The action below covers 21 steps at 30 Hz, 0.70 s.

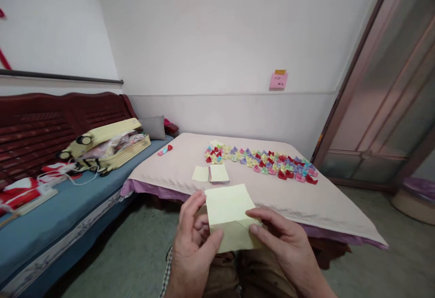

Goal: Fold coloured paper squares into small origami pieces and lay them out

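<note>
A pale yellow square of paper [228,204] is held up above my lap, with a crease or fold line across its lower part. My left hand [195,239] grips its left edge, thumb in front and fingers behind. At the right edge, my right hand [283,239] pinches the paper between thumb and forefinger. Just beyond, on the covered table, lies a stack of paper squares [219,174] with a pale sheet on top. Another pale yellow sheet [200,174] lies flat at its left side.
Many small folded paper pieces [265,161] in several colours spread over the table [326,207]; a few more [165,150] lie at its left. An open yellow suitcase [112,146] rests on the blue-covered bench [91,189]. A bin [416,198] stands far right.
</note>
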Available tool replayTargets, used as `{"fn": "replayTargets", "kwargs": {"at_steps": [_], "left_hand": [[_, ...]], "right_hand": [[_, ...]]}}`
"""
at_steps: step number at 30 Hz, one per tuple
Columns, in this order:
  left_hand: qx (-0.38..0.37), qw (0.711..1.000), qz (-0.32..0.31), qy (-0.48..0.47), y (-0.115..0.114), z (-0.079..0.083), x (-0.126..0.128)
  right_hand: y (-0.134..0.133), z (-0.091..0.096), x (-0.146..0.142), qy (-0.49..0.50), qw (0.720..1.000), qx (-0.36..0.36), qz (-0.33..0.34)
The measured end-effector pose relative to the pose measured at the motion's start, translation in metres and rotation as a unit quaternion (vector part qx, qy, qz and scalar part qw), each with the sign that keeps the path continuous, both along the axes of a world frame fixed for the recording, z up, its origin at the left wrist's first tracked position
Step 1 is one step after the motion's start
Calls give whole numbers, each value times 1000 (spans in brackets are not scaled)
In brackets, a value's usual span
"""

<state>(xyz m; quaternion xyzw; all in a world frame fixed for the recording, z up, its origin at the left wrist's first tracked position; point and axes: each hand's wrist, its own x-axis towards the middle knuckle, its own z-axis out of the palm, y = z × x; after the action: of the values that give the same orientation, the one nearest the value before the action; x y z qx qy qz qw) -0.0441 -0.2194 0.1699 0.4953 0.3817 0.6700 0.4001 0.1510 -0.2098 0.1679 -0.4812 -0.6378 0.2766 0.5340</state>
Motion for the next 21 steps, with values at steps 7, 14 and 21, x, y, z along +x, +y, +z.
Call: {"fn": "replayTargets", "kwargs": {"at_steps": [7,14,21], "left_hand": [[91,950,101,282,-4,-6,-5],[156,921,117,338,-5,-2,-4],[-105,983,-51,143,1,0,-5]], "right_hand": [[-5,4,-6,-79,985,153,-14],[-8,11,-7,-145,965,215,-38],[-9,18,-5,-8,984,-116,134]]}}
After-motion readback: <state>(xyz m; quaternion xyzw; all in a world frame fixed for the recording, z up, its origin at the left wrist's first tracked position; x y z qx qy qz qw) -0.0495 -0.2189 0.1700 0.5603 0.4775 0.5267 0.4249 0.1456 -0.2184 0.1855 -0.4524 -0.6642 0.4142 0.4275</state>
